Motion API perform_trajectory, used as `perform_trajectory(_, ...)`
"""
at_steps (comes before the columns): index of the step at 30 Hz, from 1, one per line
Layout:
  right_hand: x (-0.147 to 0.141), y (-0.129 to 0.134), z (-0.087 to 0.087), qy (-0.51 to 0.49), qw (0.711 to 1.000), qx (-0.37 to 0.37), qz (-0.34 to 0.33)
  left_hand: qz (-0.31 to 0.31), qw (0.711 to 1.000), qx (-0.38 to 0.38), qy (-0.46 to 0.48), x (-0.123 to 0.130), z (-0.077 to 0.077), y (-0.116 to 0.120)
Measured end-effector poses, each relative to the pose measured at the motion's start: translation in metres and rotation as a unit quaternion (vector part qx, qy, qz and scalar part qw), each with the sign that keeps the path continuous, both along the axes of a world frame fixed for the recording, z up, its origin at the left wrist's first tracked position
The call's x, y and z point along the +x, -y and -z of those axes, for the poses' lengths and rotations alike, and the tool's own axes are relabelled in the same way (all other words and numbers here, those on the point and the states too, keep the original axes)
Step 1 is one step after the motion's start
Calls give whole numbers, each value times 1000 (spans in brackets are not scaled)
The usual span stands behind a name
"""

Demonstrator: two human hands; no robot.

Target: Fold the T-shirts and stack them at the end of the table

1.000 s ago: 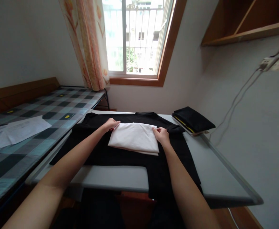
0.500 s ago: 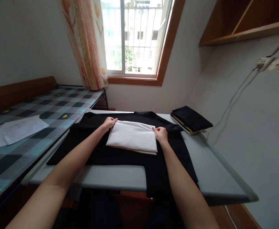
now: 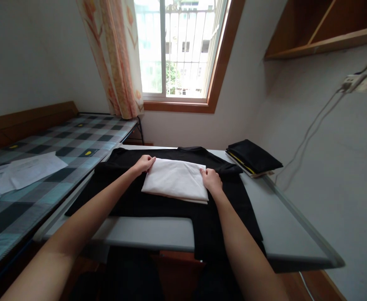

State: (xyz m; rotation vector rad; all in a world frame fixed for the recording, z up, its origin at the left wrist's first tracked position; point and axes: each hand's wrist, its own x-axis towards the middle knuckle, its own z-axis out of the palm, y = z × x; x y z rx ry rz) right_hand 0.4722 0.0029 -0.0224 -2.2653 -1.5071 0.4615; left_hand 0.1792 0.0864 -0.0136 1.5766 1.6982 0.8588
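A folded white cloth [image 3: 175, 180], perhaps a garment, lies over a black garment [image 3: 127, 198] spread across the table. My left hand [image 3: 145, 163] pinches the white cloth at its far left corner. On the opposite side, my right hand [image 3: 211, 180] grips its right edge close to the far corner, thumb on top. Layers of the fold show along the cloth's near edge. Part of the black garment hangs over the table's front edge, beside my right forearm.
The pale table [image 3: 148, 230] has a stack of folded dark cloths [image 3: 254, 156] at its back right. A bed with a checked cover [image 3: 76, 144] and papers [image 3: 29, 169] stands left. Behind are a curtain [image 3: 120, 58] and window; a cable [image 3: 311, 129] runs down the right wall.
The view has shifted slightly. My right hand sits a little lower along the cloth's right edge, and small creases show near that corner. Both hands keep their hold.
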Motion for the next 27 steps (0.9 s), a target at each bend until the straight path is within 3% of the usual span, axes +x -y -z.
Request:
perform_trajectory(4,-1,3,-2,9,1000,-24,2,-37,997,63,-16,3,9,2)
perform_trajectory(8,-4,6,-2,33,998,-46,-9,-48,995,80,-28,3,17,2)
perform_trajectory(13,-8,7,-1,50,999,-4,-21,-52,994,96,-22,2,23,5)
perform_trajectory(18,-5,4,0,48,999,1,-23,1,988,154,11,-2,29,6)
perform_trajectory(22,-2,7,-2,54,998,-29,-4,34,985,143,-90,-4,26,9)
perform_trajectory(24,-3,10,-4,92,995,40,8,36,976,145,-160,-2,21,13)
perform_trajectory(27,-13,12,-6,152,960,232,-22,39,946,211,-243,9,13,22)
